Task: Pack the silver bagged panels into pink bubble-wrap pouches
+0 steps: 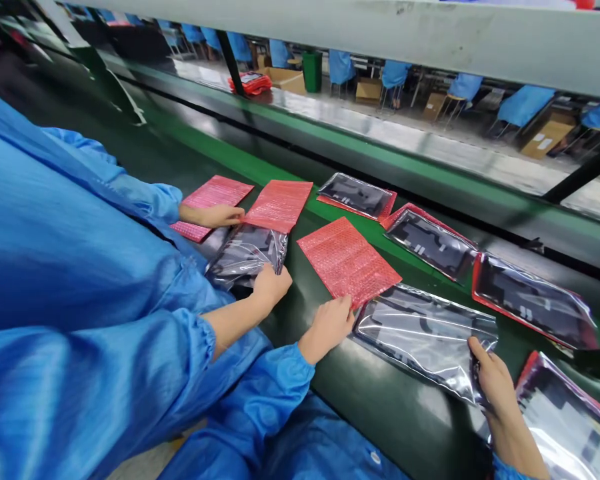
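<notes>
My left hand (327,328) is closed in a pinch on the near corner of a red bubble-wrap bag (347,260). My right hand (497,381) grips the right end of a clear plastic bag with a flat dark panel (423,337) inside, thumb on top. The panel's left end meets the bubble bag's mouth beside my left fingers; whether it has entered is hard to see. Creases and glare cover the clear plastic. Both things are held over the dark green work surface (380,393).
At my left, a co-worker's hands hold another bagged panel (250,253) and a red bubble bag (280,203). Bagged panels on red bubble bags lie along the far side, one (535,297) at right. Another bagged panel (570,420) lies close to my right forearm.
</notes>
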Demonstrator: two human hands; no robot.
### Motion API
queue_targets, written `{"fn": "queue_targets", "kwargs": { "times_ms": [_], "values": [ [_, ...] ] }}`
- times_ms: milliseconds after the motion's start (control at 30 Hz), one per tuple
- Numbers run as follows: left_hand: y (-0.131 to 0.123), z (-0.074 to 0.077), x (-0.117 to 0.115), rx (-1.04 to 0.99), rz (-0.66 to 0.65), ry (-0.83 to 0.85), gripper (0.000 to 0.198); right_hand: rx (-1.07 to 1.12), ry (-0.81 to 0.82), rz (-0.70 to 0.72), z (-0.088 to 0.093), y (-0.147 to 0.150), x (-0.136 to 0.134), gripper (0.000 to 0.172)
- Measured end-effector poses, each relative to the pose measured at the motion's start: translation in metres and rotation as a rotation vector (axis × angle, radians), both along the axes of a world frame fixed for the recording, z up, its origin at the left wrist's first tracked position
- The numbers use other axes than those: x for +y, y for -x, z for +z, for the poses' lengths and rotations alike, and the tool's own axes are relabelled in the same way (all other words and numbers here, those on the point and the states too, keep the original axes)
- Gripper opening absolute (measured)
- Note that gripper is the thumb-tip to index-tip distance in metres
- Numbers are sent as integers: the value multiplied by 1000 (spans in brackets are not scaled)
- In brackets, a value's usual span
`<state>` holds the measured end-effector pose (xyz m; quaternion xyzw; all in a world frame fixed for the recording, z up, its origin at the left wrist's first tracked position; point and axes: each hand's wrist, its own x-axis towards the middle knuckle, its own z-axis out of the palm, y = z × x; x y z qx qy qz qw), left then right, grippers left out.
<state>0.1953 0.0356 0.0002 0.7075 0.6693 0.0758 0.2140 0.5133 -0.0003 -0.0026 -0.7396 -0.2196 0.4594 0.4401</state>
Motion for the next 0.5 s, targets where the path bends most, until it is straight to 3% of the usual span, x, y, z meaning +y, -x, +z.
{"fn": "queue_targets", "kwargs": {
  "times_ms": [133,300,500],
  "values": [
    [9,-3,-13,-120,-29,-42,15,3,-35,17,-7,-1,9,46],
    [11,-5,-27,-421,100,-166,19,-56,-89,-70,-18,8,12,51],
    [1,-7,-41,-519,188,-229,14,-101,-227,-181,-24,10,3,52]
  ]
}}
